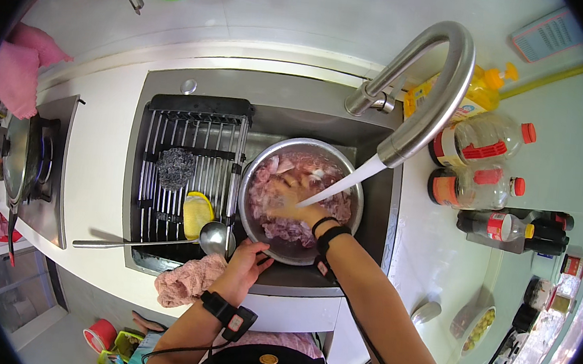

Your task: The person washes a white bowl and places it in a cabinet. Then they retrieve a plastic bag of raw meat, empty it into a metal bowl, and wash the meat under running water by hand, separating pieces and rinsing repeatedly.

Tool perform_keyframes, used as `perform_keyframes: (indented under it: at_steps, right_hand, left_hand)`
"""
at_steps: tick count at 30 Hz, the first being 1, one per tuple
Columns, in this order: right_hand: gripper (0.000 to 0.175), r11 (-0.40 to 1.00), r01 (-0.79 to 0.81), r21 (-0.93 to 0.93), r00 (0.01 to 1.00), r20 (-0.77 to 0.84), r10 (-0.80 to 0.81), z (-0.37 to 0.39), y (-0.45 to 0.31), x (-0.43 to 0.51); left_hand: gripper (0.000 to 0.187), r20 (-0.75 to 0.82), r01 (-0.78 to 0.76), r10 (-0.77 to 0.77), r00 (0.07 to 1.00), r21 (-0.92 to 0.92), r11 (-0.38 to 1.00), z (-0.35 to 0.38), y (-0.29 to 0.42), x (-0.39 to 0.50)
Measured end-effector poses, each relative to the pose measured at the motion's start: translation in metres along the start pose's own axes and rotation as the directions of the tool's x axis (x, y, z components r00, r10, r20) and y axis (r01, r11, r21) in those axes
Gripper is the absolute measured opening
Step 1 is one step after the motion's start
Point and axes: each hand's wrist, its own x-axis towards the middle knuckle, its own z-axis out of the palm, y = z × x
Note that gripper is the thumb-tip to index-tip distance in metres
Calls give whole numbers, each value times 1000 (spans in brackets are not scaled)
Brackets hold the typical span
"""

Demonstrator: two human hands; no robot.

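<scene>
A round stainless-steel bowl [354, 217] stands in the sink [377, 190], filled with pieces of raw meat [339, 207] in reddish water. Blurred by motion, my right hand [297, 206] is down among the meat, and its finger grip does not show clearly. Water [344, 184] streams from the curved metal faucet [453, 92] onto that hand. My left hand [248, 262] holds the bowl's near-left rim, thumb at the edge and the other fingers partly hidden below. A pink towel [190, 280] lies at the sink's front edge beside my left wrist.
A drain rack [170, 128] over the sink's left side bears a steel wool scrubber [176, 169], a yellow sponge [197, 215] and a ladle [215, 237]. Several bottles, including a plastic bottle [485, 140], line the right. A lidded pan [23, 156] sits on a lit stove at left.
</scene>
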Motion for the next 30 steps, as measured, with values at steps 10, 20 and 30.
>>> perform_keyframes:
  at_steps: [10,20,30]
  right_hand:
    - [78,955,-271,123,950,-125,286,-29,37,-40]
    - [57,953,-106,283,936,-296,192,-47,44,-32]
    - [32,882,-245,402,957,-44,286,-33,39,-29]
  left_hand:
    - [19,23,6,-5,1000,-34,999,-6,-1,4]
    - [20,47,-36,37,998,-24,999,-6,-1,3]
    - [25,78,-30,33,996,-33,999,-6,0,4]
